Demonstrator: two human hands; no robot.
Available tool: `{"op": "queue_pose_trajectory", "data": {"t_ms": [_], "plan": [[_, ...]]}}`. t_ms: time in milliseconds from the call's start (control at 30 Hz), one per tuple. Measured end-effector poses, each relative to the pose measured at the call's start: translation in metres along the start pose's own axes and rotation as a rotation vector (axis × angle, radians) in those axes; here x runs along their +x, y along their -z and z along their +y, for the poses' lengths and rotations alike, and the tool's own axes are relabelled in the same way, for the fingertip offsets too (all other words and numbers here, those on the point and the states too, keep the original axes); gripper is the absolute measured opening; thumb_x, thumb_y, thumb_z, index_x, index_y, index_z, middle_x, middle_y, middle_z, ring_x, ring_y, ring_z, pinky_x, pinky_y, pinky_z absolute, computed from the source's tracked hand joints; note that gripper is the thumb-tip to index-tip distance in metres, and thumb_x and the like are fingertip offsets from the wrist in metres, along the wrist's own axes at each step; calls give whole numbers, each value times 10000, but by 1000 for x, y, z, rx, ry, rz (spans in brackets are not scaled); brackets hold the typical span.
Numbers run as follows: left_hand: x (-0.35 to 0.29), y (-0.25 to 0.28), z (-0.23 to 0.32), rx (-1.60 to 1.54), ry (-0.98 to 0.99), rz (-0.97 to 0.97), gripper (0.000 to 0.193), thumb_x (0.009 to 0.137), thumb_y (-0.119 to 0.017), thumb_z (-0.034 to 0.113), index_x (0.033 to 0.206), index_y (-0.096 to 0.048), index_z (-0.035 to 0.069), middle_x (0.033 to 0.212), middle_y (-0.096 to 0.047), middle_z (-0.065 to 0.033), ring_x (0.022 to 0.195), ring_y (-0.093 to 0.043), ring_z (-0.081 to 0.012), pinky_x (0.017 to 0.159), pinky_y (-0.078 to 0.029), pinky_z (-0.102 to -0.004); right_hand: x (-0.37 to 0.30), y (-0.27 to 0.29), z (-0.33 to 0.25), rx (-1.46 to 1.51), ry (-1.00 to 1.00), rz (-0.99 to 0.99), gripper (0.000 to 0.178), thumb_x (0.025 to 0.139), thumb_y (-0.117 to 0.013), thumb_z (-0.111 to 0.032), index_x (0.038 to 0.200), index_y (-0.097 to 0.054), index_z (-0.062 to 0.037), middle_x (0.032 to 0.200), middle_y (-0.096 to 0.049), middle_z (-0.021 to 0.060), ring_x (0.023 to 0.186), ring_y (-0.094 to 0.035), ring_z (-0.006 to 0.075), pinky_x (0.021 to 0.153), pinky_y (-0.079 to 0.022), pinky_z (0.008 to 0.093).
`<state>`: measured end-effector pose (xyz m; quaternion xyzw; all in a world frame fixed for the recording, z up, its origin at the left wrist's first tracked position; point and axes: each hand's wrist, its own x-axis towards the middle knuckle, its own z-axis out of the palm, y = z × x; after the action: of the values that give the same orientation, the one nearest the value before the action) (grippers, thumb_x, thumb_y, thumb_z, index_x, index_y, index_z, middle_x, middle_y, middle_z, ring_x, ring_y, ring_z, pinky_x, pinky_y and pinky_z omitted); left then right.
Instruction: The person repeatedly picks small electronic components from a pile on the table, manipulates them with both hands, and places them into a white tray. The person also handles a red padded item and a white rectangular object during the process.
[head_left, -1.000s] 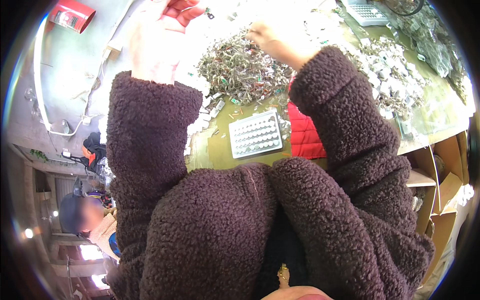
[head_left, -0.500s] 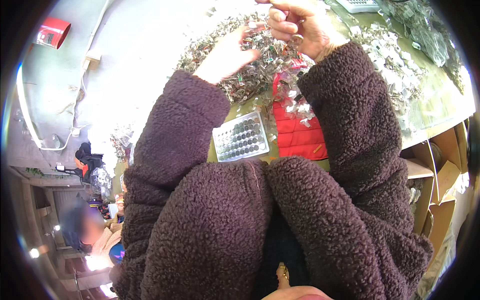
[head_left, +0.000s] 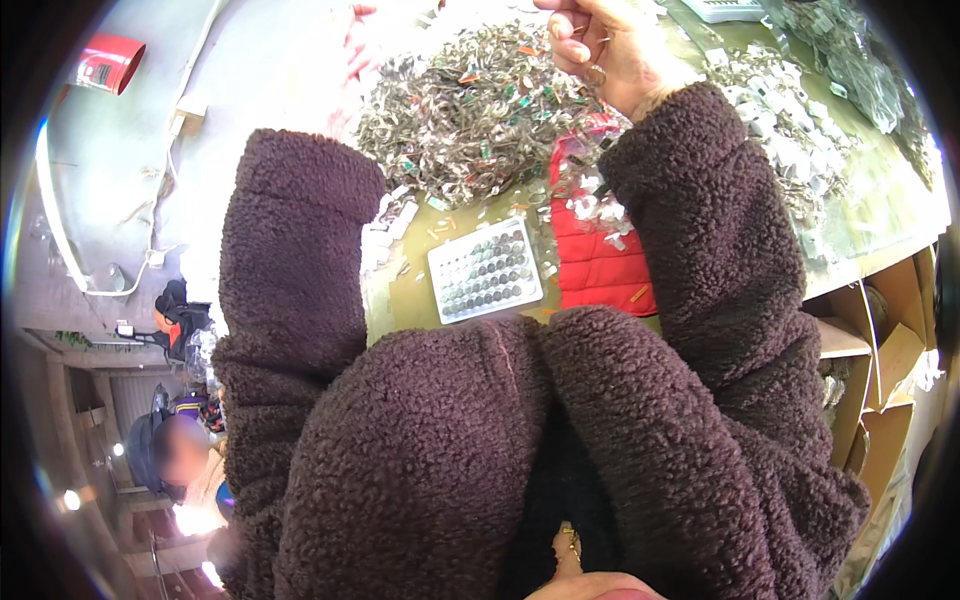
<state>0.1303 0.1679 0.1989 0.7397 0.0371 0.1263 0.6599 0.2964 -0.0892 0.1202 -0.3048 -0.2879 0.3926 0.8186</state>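
My right hand (head_left: 625,55) is raised at the top, past the right part of the heap, with its fingers curled into a pinch. What lies between the fingertips is too small to make out; a ring shows on one finger. My left hand (head_left: 352,75) reaches beyond the heap's left side, largely washed out by glare, its visible fingers apart. Between the hands spreads a large heap of small clear and metallic pieces (head_left: 470,115), with green and orange bits. Closer to me lies a white tray (head_left: 437,275) holding rows of small round dark and silvery pieces.
Red quilted cloth (head_left: 600,270) lies right of the tray, with loose pieces on it. A pile of whitish pieces (head_left: 785,125) and clear plastic bags (head_left: 850,70) are farther right. Cardboard boxes (head_left: 885,370) stand at the right edge. Another person (head_left: 180,450) is at the lower left.
My left hand has moved left, away from my right hand and off the heap, uncovering it. My right hand stays nearly in place, fingers still curled.
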Motion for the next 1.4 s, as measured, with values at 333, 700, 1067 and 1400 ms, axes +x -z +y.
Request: {"op": "queue_pose_trajectory", "data": {"t_ms": [333,700,1067,1400], "plan": [[9,-89,53,150,-237,229,190,947,-469,204,977,-512,21,537,-389,6,447,-386,-95,447,-349,-256,-3,-11,0,-40,72,44,259,941,-443,-259,921,-551,-25,623,-528,36,505,-466,117,508,-422,248],[-13,-39,-17,1339,198,-123,369,869,-581,318,1197,-579,150,1121,-621,-92,1062,-548,-214,932,-413,-330,4,3,8,-59,103,325,240,927,-473,-285,870,-553,-66,659,-541,13,515,-473,104,435,-328,221],[2,42,26,1101,-247,402,286,940,-484,306,921,-632,62,771,-572,-19,650,-485,-125,659,-419,-291,4,3,8,79,200,387,251,930,-475,-296,900,-537,-55,663,-536,20,514,-467,108,444,-344,218],[-13,-34,5,1403,88,-160,428,842,-594,385,1208,-567,165,1142,-575,-64,1037,-531,-179,902,-422,-345,-4,1,-2,73,188,90,292,904,-529,-332,967,-555,-47,688,-557,30,531,-474,109,467,-337,228]]}}
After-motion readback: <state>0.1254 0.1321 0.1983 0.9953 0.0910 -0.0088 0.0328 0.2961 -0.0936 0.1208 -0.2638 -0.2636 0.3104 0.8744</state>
